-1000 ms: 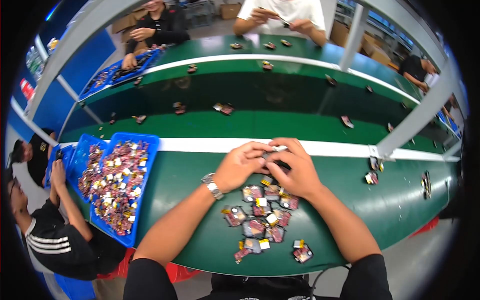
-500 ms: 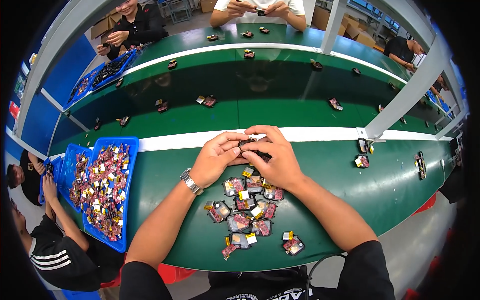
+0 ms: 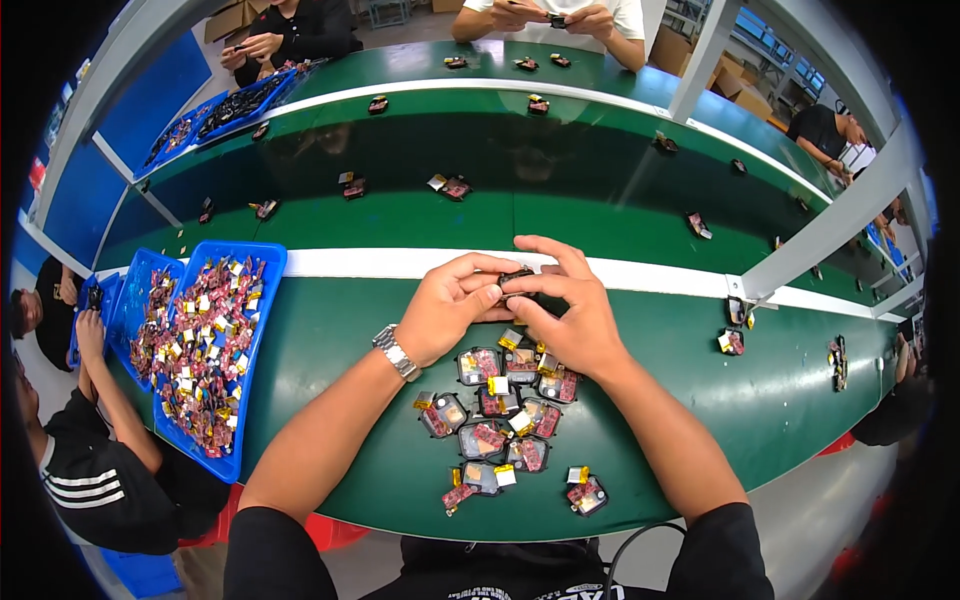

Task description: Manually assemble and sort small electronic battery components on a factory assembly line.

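Note:
Over the near bench, my left hand (image 3: 452,308) is closed with thumb and fingers around a small black plastic case (image 3: 516,284). My right hand (image 3: 568,312) pinches the case's right side with thumb and forefinger, its upper finger raised off it. Fingers cover much of the case. Just below my hands, similar black cases (image 3: 482,437) lie in a cluster, with red circuit boards and silver, yellow-taped battery cells. A single black case (image 3: 586,494) with a red board lies apart at the lower right of the cluster.
A blue tray (image 3: 262,330) heaped with red boards and cells stands at left. Beyond the white ledge (image 3: 390,263), a green belt (image 3: 590,215) bears scattered assemblies. A grey post (image 3: 830,215) rises at right. Co-workers sit left and across; one's hands (image 3: 555,20) hold a part.
My right hand's upper finger has lifted away from the case. Both hands still hold the case together. The far scene has shifted rightward and slightly upward in the picture.

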The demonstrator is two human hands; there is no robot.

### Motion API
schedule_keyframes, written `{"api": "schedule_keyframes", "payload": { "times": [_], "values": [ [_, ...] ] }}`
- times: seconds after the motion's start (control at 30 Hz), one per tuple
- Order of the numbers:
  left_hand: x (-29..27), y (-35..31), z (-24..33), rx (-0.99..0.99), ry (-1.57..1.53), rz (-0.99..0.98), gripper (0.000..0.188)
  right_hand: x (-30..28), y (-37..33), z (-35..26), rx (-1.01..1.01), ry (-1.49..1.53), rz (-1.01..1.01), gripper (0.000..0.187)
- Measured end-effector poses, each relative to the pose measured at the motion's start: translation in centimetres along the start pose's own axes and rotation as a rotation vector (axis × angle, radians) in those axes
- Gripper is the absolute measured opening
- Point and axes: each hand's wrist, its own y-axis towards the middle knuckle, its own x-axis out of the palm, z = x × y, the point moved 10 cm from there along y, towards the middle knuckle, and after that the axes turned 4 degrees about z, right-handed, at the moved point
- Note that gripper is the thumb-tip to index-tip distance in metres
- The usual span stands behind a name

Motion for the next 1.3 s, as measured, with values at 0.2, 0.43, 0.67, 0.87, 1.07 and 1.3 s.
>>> {"api": "schedule_keyframes", "payload": {
  "times": [0.2,0.43,0.67,0.87,1.07,1.3],
  "values": [
    [-0.6,0.0,0.2,0.049,0.053,0.062,0.025,1.4,-0.1,0.1,-0.009,-0.017,-0.071,0.030],
    [-0.3,-0.1,0.6,0.018,0.144,0.110,0.025,1.5,-0.1,-1.9,-0.101,-0.129,-0.091,0.036],
    [-1.9,0.5,-0.6,0.010,0.029,0.173,0.035,1.8,1.8,-2.0,-0.247,-0.239,0.132,0.026],
    [-0.3,0.7,0.8,0.062,-0.043,0.068,0.040,-2.7,7.5,6.1,0.140,-0.376,0.235,0.033],
    [-0.5,0.4,0.9,0.075,0.022,0.043,0.029,-3.4,8.8,8.3,0.058,-0.902,0.303,0.052],
    [-0.2,0.6,0.5,0.038,0.064,0.005,0.020,3.1,11.3,8.2,0.054,-0.617,0.185,0.058]
  ]
}}
